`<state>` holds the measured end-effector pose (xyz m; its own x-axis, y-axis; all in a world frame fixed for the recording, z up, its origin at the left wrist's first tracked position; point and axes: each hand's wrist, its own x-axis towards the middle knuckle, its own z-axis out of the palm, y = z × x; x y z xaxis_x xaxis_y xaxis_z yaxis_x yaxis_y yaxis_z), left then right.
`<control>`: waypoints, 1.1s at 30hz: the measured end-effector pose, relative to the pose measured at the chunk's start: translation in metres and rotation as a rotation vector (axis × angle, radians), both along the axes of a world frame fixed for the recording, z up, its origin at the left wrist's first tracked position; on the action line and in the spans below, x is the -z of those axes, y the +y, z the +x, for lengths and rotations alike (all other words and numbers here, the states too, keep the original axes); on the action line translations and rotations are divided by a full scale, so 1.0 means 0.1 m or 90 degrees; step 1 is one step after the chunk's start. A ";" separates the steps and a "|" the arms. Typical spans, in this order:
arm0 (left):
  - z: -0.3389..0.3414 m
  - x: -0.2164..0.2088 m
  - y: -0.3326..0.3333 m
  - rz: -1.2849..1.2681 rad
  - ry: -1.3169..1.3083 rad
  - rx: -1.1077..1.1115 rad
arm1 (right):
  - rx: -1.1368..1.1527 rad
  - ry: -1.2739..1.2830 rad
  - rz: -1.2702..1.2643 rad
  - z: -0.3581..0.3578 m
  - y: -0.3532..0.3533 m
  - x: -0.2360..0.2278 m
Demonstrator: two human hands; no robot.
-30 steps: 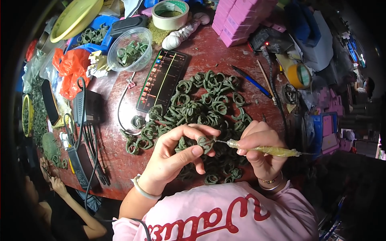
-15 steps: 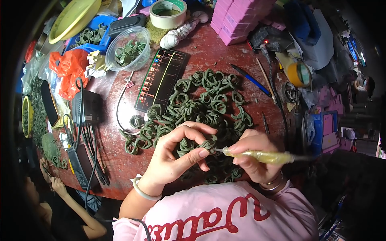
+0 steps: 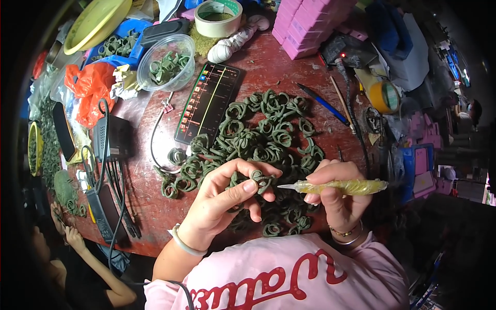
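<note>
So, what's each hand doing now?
Left hand: closed, holding a green, ridged, ring-like piece.
Right hand: closed, holding a pointed tool with yellow wrapped handle.

Beyond the left hand point(image 3: 225, 199), a phone point(image 3: 206, 111) is laid on the bench point(image 3: 147, 225), and a roll of white tape point(image 3: 219, 30) is seen farther off. Left of that hand, a black box point(image 3: 114, 138) is set, with an orange-red bag point(image 3: 90, 88) placed beyond it. Beyond the right hand point(image 3: 336, 194), a blue pen point(image 3: 326, 106) is seen; pink blocks point(image 3: 305, 26) are stacked farther away.
</note>
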<state>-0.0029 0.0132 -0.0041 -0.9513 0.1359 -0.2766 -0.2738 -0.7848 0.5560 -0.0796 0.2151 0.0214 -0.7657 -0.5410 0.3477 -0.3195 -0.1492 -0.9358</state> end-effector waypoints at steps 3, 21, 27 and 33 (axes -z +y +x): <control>0.01 0.00 0.02 -0.037 0.016 -0.013 | -0.012 0.035 0.028 -0.02 -0.01 -0.01; 0.00 0.03 0.07 -0.380 0.138 -0.089 | -0.024 0.175 0.062 -0.04 -0.06 -0.06; -0.01 0.04 0.08 -0.549 0.228 -0.134 | -0.047 0.246 0.081 -0.05 -0.12 -0.03; -0.01 0.04 0.11 -0.574 0.217 -0.157 | -0.019 0.222 0.122 0.01 -0.11 -0.04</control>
